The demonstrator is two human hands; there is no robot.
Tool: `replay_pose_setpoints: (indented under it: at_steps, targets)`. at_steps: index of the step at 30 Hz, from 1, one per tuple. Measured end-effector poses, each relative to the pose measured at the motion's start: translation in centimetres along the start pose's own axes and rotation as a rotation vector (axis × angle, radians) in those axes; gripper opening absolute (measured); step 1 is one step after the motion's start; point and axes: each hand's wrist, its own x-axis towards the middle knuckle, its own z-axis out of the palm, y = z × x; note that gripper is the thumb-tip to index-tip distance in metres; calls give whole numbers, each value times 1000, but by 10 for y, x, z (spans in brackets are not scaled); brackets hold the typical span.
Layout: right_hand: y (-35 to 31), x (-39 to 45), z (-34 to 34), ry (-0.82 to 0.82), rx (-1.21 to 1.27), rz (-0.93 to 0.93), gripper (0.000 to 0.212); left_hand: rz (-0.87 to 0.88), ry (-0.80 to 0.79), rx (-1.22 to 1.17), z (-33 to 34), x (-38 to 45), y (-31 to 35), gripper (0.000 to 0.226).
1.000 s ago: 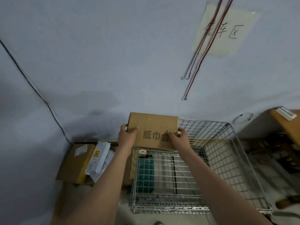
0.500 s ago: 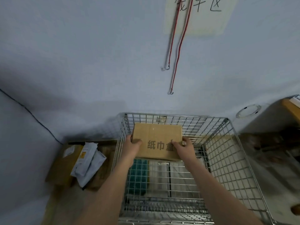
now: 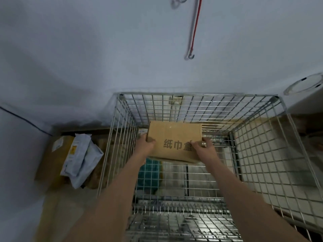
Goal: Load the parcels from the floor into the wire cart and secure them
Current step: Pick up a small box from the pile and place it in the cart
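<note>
Far left of frame, on the floor against the wall: a brown cardboard parcel [image 3: 52, 158] with a white label, and a grey poly mailer [image 3: 82, 159] lying crumpled over its right side. Both sit just outside the left wall of the wire cart [image 3: 258, 154].

Centre: left hand [image 3: 146, 145] grips the left end of a cardboard box [image 3: 174, 137], thumb on the top face, fingers curled round the side. The box bears dark printed characters on top. It is held level inside the cart, below the rim, toward the far side; whether it touches the cart's floor cannot be told.

Right of centre: right hand [image 3: 203, 149] grips the box's right end in the same manner, thumb on top.

Upper centre-right: a red cord [image 3: 195, 27] ending in a metal hook hangs against the wall.

Far right edge: a round white object [image 3: 304, 84], partly cut off.
</note>
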Motion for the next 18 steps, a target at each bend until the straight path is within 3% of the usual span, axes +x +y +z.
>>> replay_pose_setpoints:
  at_steps: [9,18]
  targets:
    - [82,119,67,2,-18,114,62,-27,-33,39,36,131,-90,63]
    - [140,220,105,51,-45,128,63,-24,31,-41,74,226,-149,51]
